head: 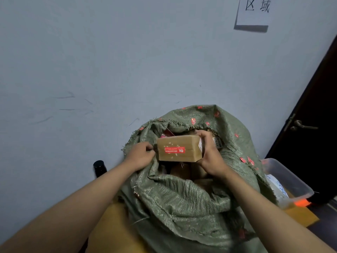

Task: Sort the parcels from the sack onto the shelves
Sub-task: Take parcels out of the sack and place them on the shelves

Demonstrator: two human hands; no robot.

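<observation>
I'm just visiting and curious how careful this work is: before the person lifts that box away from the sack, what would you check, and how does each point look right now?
1. Grip on the box: the right hand curls round the end of the cardboard box. Ok.
2. Sack mouth held open: the left hand pinches the rim of the green sack. Ok.
3. Box free of the sack: it sits above the opening, clear of the fabric. Ok.
4. Label readable for sorting: the red sticker faces up, its print too small to read. Cannot tell.
5. Shelf to receive it: none in view. Cannot tell.
</observation>
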